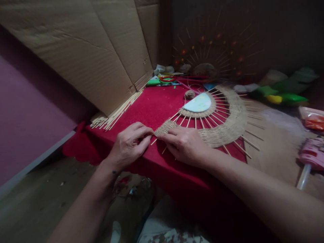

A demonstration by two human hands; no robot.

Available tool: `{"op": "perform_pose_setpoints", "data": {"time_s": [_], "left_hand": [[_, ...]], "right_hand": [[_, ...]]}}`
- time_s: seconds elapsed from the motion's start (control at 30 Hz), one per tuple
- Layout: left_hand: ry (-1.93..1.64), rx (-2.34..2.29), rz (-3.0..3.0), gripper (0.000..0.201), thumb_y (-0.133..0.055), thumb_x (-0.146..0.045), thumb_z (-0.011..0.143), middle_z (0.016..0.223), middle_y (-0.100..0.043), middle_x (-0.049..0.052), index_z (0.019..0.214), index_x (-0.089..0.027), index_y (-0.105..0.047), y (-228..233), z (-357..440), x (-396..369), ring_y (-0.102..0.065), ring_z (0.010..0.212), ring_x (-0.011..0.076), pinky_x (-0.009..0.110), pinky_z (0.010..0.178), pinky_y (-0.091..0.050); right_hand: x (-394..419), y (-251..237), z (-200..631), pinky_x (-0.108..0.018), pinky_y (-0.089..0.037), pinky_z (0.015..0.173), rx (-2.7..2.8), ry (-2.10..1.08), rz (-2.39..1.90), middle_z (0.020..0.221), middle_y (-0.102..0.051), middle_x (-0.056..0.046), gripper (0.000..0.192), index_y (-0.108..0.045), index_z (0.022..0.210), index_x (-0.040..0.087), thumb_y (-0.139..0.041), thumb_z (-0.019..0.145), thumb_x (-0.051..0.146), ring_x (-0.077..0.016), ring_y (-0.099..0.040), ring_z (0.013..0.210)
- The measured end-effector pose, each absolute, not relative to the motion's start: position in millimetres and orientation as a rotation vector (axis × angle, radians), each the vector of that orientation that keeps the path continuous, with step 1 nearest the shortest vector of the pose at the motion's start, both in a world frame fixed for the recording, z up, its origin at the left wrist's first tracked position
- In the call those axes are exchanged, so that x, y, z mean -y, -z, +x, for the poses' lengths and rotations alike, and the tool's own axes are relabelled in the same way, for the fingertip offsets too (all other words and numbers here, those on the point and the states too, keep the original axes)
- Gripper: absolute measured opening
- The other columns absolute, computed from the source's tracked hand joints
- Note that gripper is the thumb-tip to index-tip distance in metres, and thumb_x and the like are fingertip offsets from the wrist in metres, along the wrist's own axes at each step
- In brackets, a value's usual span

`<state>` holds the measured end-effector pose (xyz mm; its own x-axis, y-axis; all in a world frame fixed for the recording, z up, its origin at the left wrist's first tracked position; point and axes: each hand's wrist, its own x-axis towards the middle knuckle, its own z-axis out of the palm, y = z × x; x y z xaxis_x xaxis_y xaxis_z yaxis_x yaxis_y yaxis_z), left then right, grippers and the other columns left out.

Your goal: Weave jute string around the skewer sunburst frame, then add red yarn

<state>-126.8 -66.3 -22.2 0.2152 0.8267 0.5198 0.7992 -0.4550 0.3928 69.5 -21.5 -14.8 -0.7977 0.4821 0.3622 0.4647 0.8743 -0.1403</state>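
Note:
A half-round woven fan [235, 118] of twine and thin sticks lies on the red cloth [159, 104], with a pale blue half-disc [199, 103] at its centre. My left hand [133, 141] pinches at the near-left end of the outer woven band; what is between the fingertips is too small to make out, perhaps hidden twine. My right hand [183, 143] rests over the same band, its fingers bent and pressed on the weave close to the left fingertips. A ball of twine [189, 95] sits behind the half-disc.
Loose sticks [113, 114] lie along a cardboard sheet [101, 50] at the left. Red-handled scissors [167, 79] are at the back. A pink glue gun [312, 153] lies at the right, near plastic packets [286, 98]. Another stick fan with flowers [209, 50] stands behind.

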Motion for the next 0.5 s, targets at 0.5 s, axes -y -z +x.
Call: {"op": "perform_pose_setpoints", "data": {"time_s": [0.5], "left_hand": [[-1.030,-1.631,2.458,0.017,-0.049,-0.020,0.084,0.084,-0.061,0.004,0.087,-0.016,-0.066,23.6,-127.3,66.5,-0.058,0.079,0.0139,0.026,0.075,-0.046]], "right_hand": [[21.1,16.2,69.7,-0.026,-0.036,0.063,2.642,-0.088,-0.687,0.080,-0.064,-0.006,0.030,-0.066,0.108,0.019,-0.044,0.087,0.021,-0.0148,-0.054,0.073]]}}
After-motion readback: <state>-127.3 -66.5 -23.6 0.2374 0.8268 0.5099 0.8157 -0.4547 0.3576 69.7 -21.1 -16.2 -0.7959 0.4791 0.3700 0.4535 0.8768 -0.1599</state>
